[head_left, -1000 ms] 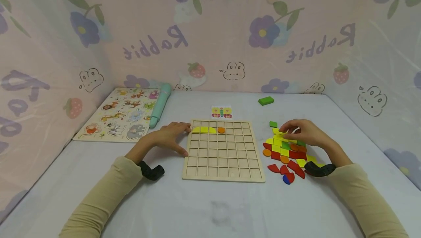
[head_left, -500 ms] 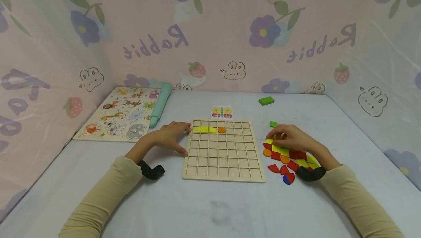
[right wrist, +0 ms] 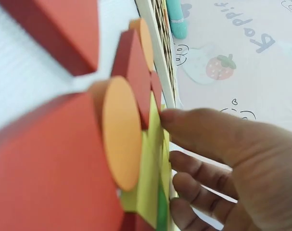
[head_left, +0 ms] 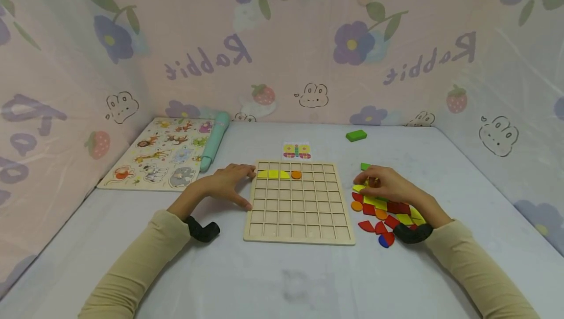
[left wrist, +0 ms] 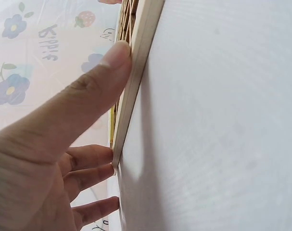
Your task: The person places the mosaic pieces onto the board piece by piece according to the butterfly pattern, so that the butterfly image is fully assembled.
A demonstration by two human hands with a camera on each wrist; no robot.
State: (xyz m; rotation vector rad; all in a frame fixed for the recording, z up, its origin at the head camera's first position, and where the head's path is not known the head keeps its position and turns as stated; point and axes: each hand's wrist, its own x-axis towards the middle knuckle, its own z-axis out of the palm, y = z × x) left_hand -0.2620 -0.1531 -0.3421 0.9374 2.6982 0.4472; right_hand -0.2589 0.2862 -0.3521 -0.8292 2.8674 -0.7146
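Right of frame centre: right hand, fingers half bent over coloured pieces, hold not discernible | left of centre: left hand, spread, touching grid board | step: apparently selecting; next wants one piece pinched.

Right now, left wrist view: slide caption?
Left hand spread along the edge of a gridded wooden board on a white surface.

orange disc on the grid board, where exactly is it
In the head view, the orange disc sits near the far edge of the wooden grid board, immediately right of three yellow pieces.
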